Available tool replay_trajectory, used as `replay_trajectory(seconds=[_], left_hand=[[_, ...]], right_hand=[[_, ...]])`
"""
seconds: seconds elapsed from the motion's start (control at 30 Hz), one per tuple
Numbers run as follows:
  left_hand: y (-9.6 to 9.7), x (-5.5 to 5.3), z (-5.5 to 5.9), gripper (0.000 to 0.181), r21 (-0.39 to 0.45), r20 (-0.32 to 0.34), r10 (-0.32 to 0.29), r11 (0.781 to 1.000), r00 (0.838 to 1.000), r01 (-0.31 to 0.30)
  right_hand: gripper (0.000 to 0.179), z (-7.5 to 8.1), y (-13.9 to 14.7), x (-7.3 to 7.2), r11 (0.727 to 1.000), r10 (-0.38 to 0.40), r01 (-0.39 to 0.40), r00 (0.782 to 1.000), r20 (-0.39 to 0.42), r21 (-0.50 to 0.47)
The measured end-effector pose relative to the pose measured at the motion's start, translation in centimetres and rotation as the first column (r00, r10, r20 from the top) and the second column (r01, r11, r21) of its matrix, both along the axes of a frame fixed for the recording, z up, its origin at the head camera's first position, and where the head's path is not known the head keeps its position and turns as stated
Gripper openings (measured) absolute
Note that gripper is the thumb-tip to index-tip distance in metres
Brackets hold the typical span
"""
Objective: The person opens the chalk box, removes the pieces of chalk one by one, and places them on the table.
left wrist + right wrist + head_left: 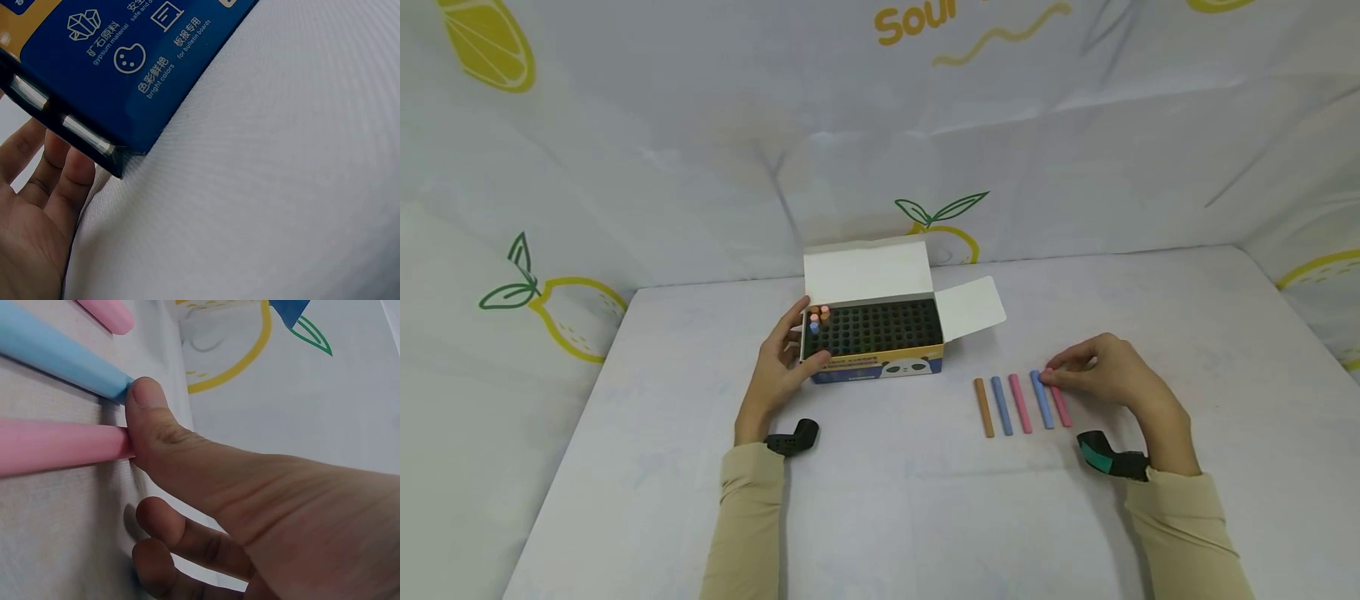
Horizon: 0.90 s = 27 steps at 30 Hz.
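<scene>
An open chalk box (880, 367) with a black holed insert (880, 327) has a few chalk sticks in its left-end holes. My left hand (778, 371) grips the box's left end, thumb over the front edge; in the left wrist view the fingers (69, 175) are by its corner. Several chalk sticks lie in a row to the right: an orange-brown stick (983, 408), blue ones and pink ones. At the row's right end, my right hand (1105, 371) pinches the far end of a pink stick (62, 445). Its thumb also meets a blue stick (62, 353); the index fingertip is hidden there.
The box's white lid (868, 273) stands raised at the back, and a side flap (972, 308) sticks out to the right. Behind the white-covered table (887, 517) hangs a lemon-printed cloth (700, 167). A dark wrist camera (793, 437) is on the left wrist.
</scene>
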<state>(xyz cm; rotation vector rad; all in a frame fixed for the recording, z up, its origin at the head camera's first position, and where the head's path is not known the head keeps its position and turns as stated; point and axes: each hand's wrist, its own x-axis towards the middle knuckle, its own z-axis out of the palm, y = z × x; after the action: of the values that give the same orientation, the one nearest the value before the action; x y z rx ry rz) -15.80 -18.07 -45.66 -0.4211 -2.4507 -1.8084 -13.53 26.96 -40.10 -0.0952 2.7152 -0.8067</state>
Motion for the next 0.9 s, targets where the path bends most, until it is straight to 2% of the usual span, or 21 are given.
replay_trajectory(seconds=[0.63, 0.9], left_hand=[[0.05, -0.05, -0.02, 0.081, -0.013, -0.017, -0.005, 1.0, 1.0, 0.005], [0.03, 0.07, 0.14, 0.081, -0.012, -0.002, 0.001, 1.0, 1.0, -0.001]], right_hand=[[0.044, 0.27, 0.1, 0.26, 1.0, 0.0, 0.0, 1.0, -0.018, 0.009], [0.051, 0.93, -0.12, 0.24, 1.0, -0.024, 0.024, 0.996, -0.085, 0.001]])
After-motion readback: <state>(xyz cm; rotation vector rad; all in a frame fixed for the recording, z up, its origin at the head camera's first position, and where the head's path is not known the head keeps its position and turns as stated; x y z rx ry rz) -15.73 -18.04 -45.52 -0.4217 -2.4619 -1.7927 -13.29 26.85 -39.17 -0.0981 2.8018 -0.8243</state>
